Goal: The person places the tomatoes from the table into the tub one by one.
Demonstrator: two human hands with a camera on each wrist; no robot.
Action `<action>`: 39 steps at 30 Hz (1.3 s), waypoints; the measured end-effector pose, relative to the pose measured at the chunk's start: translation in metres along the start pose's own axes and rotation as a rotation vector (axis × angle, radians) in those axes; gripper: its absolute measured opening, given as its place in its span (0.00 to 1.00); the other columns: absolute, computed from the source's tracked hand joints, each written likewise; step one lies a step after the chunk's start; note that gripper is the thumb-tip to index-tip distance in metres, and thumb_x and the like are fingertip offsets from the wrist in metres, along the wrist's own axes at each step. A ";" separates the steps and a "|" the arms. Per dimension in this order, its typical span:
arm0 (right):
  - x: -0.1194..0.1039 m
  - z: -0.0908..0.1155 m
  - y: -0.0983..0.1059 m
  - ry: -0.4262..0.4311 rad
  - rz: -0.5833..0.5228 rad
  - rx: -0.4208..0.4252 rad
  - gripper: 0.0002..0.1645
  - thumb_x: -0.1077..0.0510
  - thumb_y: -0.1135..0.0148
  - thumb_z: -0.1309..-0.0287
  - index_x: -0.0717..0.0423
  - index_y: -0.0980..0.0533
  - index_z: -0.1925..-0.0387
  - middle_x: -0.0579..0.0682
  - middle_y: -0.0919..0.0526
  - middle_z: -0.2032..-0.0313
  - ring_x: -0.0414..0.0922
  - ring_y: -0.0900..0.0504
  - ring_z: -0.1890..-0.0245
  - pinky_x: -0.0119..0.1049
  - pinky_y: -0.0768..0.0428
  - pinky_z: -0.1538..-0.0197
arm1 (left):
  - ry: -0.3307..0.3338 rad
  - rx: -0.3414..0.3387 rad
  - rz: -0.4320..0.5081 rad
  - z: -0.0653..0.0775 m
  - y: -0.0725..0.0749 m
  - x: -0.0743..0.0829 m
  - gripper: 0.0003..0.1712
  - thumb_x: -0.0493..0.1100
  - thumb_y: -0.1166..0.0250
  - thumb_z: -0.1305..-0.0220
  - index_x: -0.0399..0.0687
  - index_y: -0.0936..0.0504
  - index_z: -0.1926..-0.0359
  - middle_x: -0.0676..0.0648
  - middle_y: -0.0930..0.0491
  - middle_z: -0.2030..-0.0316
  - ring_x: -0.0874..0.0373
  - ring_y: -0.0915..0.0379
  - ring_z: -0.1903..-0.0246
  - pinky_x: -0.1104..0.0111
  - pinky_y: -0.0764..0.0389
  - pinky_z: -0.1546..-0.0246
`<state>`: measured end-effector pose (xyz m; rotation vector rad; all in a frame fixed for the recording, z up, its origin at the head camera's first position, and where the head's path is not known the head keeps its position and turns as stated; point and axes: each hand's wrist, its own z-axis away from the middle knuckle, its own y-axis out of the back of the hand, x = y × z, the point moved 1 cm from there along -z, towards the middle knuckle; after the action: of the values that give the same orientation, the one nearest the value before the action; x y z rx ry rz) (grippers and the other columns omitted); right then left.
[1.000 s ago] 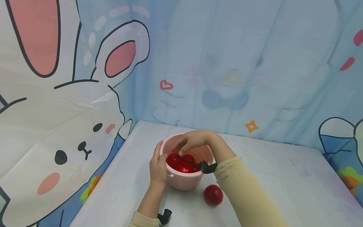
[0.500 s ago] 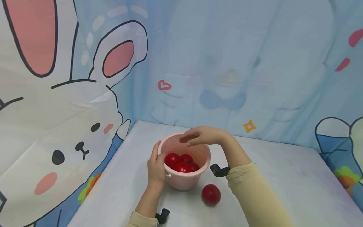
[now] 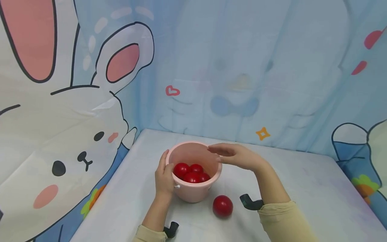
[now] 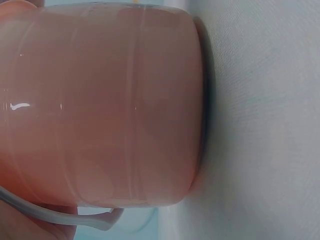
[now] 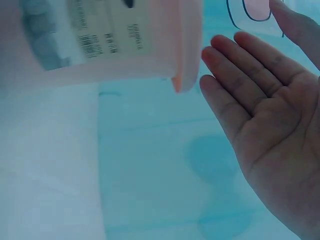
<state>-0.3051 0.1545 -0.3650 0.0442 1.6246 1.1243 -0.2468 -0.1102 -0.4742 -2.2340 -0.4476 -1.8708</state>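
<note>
A pink bucket stands upright on the white table, with several round, glossy red things like plums inside. My left hand grips its left rim, thumb at the edge and fingers along the outside. In the left wrist view, the bucket's wall fills much of the picture, and a grey-white handle crosses the fingers. My right hand holds nothing; its fingertips are right at the bucket's right rim. The right wrist view shows the palm with straight fingers. One more round red thing lies in front of the bucket, to the right.
Behind the table hangs a light blue cloth with printed figures. A printed white rabbit covers the left side. Black wrist mounts sit at both cuffs. The bucket has a barcode label.
My right hand has come up out of the bucket and moved right to its rim, fingers straightening. My left hand keeps its grip. The view has shifted slightly.
</note>
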 end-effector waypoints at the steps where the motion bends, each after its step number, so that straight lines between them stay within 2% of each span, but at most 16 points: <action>1: 0.004 0.004 -0.002 -0.001 -0.008 0.022 0.30 0.43 0.38 0.37 0.33 0.30 0.34 0.42 0.25 0.34 0.47 0.29 0.32 0.52 0.24 0.35 | 0.002 0.002 -0.002 0.000 0.000 0.000 0.30 0.47 0.51 0.30 0.77 0.37 0.30 0.63 0.34 0.30 0.54 0.38 0.29 0.48 0.26 0.38; 7: 0.025 0.027 -0.016 0.016 -0.045 0.139 0.32 0.41 0.38 0.38 0.31 0.31 0.33 0.38 0.27 0.33 0.43 0.32 0.29 0.47 0.23 0.35 | 0.012 -0.005 0.000 0.000 0.003 0.000 0.30 0.47 0.51 0.29 0.78 0.37 0.30 0.63 0.35 0.29 0.54 0.38 0.29 0.48 0.26 0.38; 11: 0.039 0.042 -0.025 0.013 -0.073 0.207 0.33 0.42 0.38 0.37 0.33 0.33 0.32 0.39 0.28 0.32 0.44 0.33 0.28 0.43 0.22 0.37 | 0.017 -0.005 0.002 -0.001 0.004 -0.001 0.29 0.48 0.52 0.29 0.81 0.38 0.30 0.64 0.35 0.29 0.55 0.39 0.29 0.49 0.26 0.38; 17: 0.063 0.056 -0.041 -0.056 -0.135 0.238 0.33 0.42 0.37 0.38 0.36 0.33 0.32 0.44 0.28 0.32 0.49 0.34 0.28 0.43 0.22 0.37 | 0.020 0.000 -0.001 0.000 0.005 -0.001 0.29 0.49 0.52 0.29 0.82 0.38 0.31 0.64 0.35 0.30 0.56 0.38 0.29 0.50 0.25 0.39; 22: 0.082 0.060 -0.061 -0.127 -0.177 0.184 0.34 0.42 0.35 0.40 0.36 0.32 0.32 0.46 0.28 0.32 0.52 0.35 0.27 0.45 0.23 0.36 | 0.023 0.005 -0.003 0.001 0.004 -0.001 0.29 0.49 0.52 0.29 0.82 0.37 0.31 0.65 0.35 0.30 0.56 0.38 0.30 0.50 0.25 0.38; 28: 0.099 0.062 -0.082 -0.138 -0.271 0.008 0.41 0.48 0.34 0.41 0.40 0.37 0.28 0.50 0.34 0.28 0.56 0.41 0.25 0.58 0.34 0.29 | 0.023 0.003 -0.001 0.001 0.003 -0.001 0.29 0.49 0.52 0.29 0.81 0.38 0.30 0.64 0.35 0.30 0.56 0.38 0.29 0.49 0.25 0.38; 31: 0.105 0.064 -0.090 -0.173 -0.295 -0.065 0.46 0.48 0.30 0.45 0.39 0.39 0.27 0.50 0.36 0.27 0.57 0.43 0.24 0.60 0.34 0.30 | 0.032 -0.002 0.003 0.001 0.003 -0.002 0.29 0.49 0.52 0.29 0.81 0.38 0.30 0.64 0.35 0.30 0.56 0.38 0.29 0.50 0.25 0.38; 34: 0.110 0.065 -0.097 -0.202 -0.281 -0.093 0.50 0.46 0.27 0.50 0.39 0.38 0.27 0.49 0.35 0.27 0.59 0.42 0.26 0.62 0.30 0.33 | 0.037 -0.010 0.016 0.000 0.002 -0.002 0.30 0.49 0.51 0.29 0.80 0.38 0.30 0.64 0.35 0.30 0.55 0.39 0.29 0.49 0.25 0.38; 39: 0.113 0.065 -0.102 -0.232 -0.247 -0.087 0.50 0.45 0.24 0.55 0.36 0.35 0.29 0.48 0.31 0.30 0.59 0.39 0.28 0.63 0.27 0.36 | 0.036 -0.014 0.020 0.000 0.001 -0.002 0.30 0.49 0.50 0.29 0.80 0.38 0.30 0.63 0.35 0.29 0.55 0.39 0.29 0.49 0.25 0.38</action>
<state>-0.2487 0.2014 -0.5130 -0.0779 1.3339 0.9604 -0.2464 -0.1111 -0.4759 -2.2008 -0.4060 -1.9067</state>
